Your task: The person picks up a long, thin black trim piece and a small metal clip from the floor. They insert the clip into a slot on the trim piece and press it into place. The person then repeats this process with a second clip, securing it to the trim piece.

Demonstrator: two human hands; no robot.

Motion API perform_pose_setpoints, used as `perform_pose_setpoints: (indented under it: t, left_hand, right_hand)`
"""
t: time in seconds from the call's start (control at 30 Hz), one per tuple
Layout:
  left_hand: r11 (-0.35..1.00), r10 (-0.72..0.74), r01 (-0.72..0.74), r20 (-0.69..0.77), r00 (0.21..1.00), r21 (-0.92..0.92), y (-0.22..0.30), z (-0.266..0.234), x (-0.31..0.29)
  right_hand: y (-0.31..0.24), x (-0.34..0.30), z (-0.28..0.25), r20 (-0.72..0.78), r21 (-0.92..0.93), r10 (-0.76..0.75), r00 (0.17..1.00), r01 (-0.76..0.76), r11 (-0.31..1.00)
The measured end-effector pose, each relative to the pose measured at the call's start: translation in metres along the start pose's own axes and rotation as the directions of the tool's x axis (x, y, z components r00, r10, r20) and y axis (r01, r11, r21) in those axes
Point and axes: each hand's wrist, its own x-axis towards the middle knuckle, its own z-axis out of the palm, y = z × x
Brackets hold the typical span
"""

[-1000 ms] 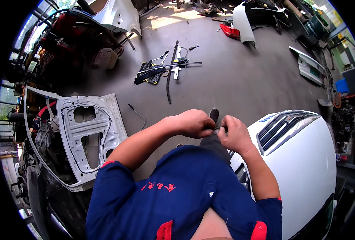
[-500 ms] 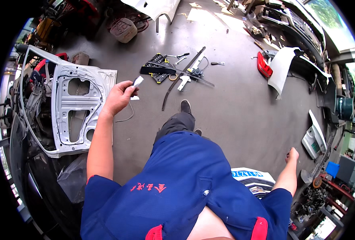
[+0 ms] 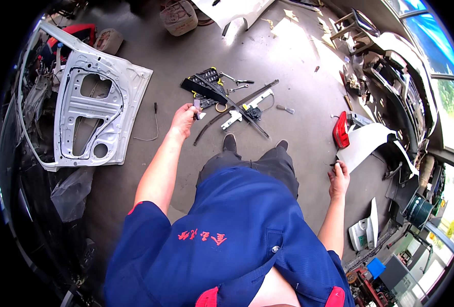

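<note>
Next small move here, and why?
Probably a crouch toward the white bracket, grey piece in the left hand. The bracket lies on the floor just ahead of the shoes, out of reach while standing, I'd judge; the right hand seems to pinch only something small and dark.

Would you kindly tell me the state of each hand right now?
Left hand: closed, holding a small greyish piece.
Right hand: closed, apparently pinching a small dark thing, too small to identify.
</note>
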Motion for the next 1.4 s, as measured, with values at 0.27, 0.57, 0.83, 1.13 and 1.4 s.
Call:
perform_pose_setpoints:
  t: [0.27, 0.57, 0.83, 1.13, 1.4]
  left_hand:
    - [0.995, 0.026, 0.001, -0.267, 0.963, 0.098, -0.001, 0.082, -0.028]
    - [0.919, -0.371, 0.3, -0.305, 0.877, -0.256, -0.16, 0.074, 0.145]
    - [0.877, -0.471, 0.395, -0.325, 0.82, -0.273, -0.282, 0.009, 0.367]
    - [0.99, -0.121, 0.143, -0.628, 0.769, -0.016, -0.338, -0.119, 0.519]
    - [0.958, 0.178, 0.022, -0.652, 0.737, 0.286, -0.391, -0.169, 0.536]
  right_hand:
    - [-0.107, 0.176, 0.159, 0.487, -0.316, 0.085, 0.869, 0.084, 0.945]
    - [0.045, 0.182, 0.264, 0.537, -0.22, 0.422, 0.731, -0.362, 0.906]
    - [0.148, 0.17, 0.31, 0.42, -0.343, 0.636, 0.647, -0.536, 0.772]
    - [0.217, 0.187, 0.382, 0.471, -0.448, 0.658, 0.587, -0.483, 0.752]
    - [0.231, 0.194, 0.398, 0.464, -0.522, 0.697, 0.547, -0.466, 0.714]
